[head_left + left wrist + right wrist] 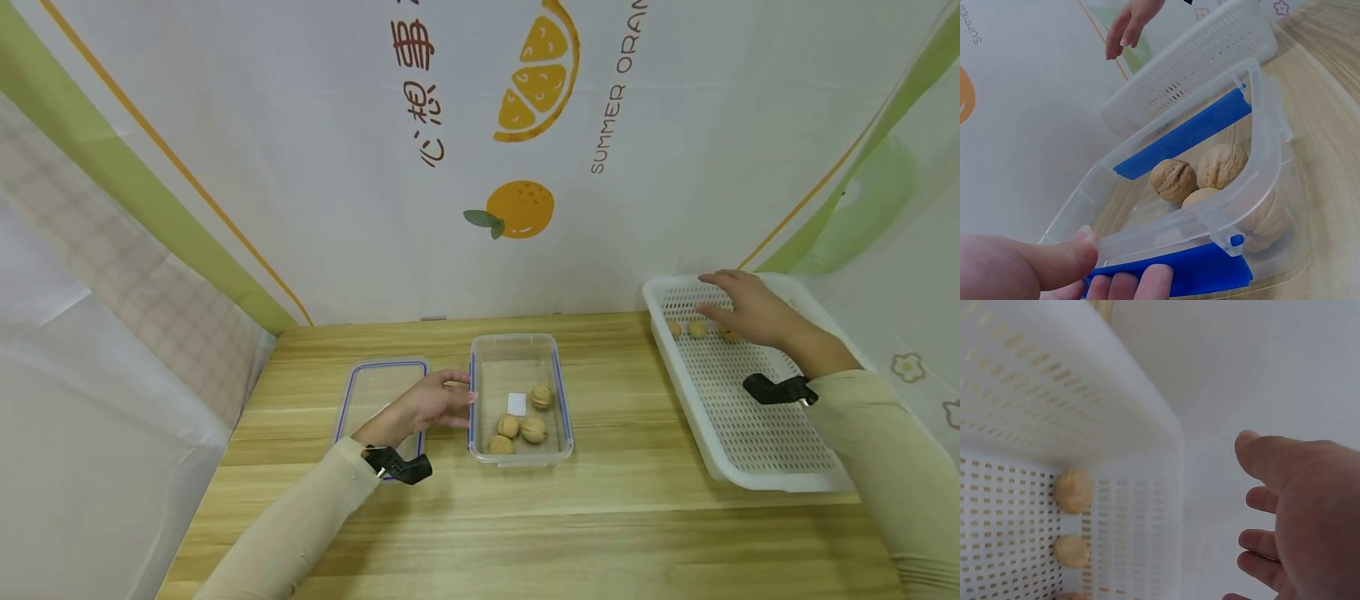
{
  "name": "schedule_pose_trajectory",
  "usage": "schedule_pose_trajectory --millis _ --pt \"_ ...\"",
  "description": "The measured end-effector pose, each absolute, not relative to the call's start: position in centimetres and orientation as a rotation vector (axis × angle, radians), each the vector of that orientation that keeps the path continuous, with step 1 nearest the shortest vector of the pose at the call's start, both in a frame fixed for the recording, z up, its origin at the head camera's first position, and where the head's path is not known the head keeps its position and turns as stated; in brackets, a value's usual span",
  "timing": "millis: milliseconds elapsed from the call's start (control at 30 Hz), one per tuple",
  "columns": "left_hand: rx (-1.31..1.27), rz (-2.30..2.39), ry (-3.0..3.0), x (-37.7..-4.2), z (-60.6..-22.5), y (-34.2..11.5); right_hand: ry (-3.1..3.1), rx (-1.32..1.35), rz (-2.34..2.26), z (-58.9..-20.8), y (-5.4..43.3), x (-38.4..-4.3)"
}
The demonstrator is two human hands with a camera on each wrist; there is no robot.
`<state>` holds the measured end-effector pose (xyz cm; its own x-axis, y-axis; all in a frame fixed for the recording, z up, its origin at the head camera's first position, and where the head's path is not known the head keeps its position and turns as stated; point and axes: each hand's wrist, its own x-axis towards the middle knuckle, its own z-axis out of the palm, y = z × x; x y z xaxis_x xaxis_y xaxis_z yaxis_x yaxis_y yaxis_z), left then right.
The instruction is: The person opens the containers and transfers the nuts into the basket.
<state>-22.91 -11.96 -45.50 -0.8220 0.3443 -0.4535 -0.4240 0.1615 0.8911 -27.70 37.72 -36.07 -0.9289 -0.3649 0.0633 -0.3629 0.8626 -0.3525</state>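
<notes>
My left hand (435, 402) holds the left side of a clear plastic food box (517, 459). In the left wrist view the thumb lies at the rim and the fingers (1154, 282) touch the blue side clip (1200, 269). Inside the box are several walnuts (533, 430), mostly toward its near end, and a small white label (517, 404). Over the far end of a white perforated basket (684, 392), my right hand (756, 313) hovers with fingers spread and nothing in them. Walnuts (1074, 490) sit along the basket's far wall, below that hand.
A clear lid with a blue seal (375, 379) lies left of the box, partly under the left forearm. The wooden table (615, 533) meets a white printed curtain (360, 250) at the back. More curtain hangs at both sides.
</notes>
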Motion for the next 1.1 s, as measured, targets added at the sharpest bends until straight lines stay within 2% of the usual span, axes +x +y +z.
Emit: schedule_pose_trajectory --millis 1100 --pt "-0.094 1.719 1.858 -22.9 -45.2 -12.0 2.82 -0.816 -0.792 -33.8 28.4 -28.4"
